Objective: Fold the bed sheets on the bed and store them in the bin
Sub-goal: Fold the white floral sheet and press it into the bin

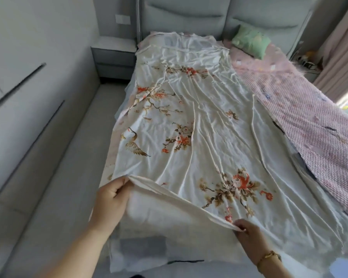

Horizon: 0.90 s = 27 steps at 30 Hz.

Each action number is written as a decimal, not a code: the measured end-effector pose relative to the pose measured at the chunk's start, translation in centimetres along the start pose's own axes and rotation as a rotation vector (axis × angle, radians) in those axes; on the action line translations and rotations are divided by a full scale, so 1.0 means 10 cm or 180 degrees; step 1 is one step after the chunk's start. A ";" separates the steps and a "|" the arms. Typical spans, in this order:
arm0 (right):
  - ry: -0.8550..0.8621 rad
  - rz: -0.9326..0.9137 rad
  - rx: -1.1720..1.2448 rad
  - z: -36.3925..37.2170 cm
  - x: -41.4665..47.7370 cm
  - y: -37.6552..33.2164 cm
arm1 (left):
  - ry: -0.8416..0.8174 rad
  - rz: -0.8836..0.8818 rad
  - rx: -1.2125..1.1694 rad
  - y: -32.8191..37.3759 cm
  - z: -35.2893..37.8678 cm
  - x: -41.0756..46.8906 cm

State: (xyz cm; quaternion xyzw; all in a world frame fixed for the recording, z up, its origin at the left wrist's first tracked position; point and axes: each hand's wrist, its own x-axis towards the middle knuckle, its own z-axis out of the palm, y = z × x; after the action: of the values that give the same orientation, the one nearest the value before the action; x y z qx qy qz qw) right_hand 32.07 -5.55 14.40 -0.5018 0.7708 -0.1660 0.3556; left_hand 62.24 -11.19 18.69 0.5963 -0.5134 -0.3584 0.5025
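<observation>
Hands [111, 194] [249, 233] pinch near hem of white floral satin bed sheet [199, 121], raised between them for folding.

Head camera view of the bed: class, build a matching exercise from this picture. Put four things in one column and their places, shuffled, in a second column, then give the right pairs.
Things
1. floral sheet
2. green pillow
3. nightstand
4. gold bracelet

Places
A. on the wrist of the right hand
B. at the headboard, on the far right side
C. standing to the left of the headboard
D. spread lengthwise, near edge pinched by the left hand and the right hand

Pairs: 1-D, 2-B, 3-C, 4-A
</observation>
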 end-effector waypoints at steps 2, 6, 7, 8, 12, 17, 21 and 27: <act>0.0439 -0.0320 0.0138 -0.21 0.21 -0.21 | 0.0363 -0.0187 0.0004 -0.11 0.00 0.17; 0.0275 -0.0800 -0.0405 -0.49 0.79 -0.77 | 0.0776 -0.0565 0.0144 -0.46 -0.05 0.66; 0.0093 -0.0789 -0.0586 -0.48 0.99 -0.89 | 0.0819 -0.0641 0.0217 -0.57 -0.06 0.81; -0.0024 -0.0762 -0.0758 -0.48 1.10 -0.97 | 0.0817 -0.0720 0.0269 -0.61 -0.05 0.90; -0.0239 -0.0749 -0.1096 -0.31 1.92 -1.43 | 0.0852 -0.1008 0.0641 -0.92 0.04 1.57; 0.0102 -0.0674 -0.1289 0.08 2.98 -1.86 | 0.0699 -0.1131 0.0908 -1.23 0.18 2.51; -0.0348 -0.0326 -0.2022 0.45 3.41 -1.65 | -0.0100 -0.2287 0.0622 -1.76 0.31 2.73; -0.0966 0.0188 -0.2479 0.70 3.50 -1.00 | -0.0432 -0.2919 0.1464 -2.33 0.26 2.26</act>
State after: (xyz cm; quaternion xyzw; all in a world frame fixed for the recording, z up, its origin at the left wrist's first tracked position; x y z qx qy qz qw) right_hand 35.11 -40.50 2.34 -0.5952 0.7289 0.2239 0.2535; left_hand 70.53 -34.49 -2.43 0.8305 -0.2961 -0.4575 0.1152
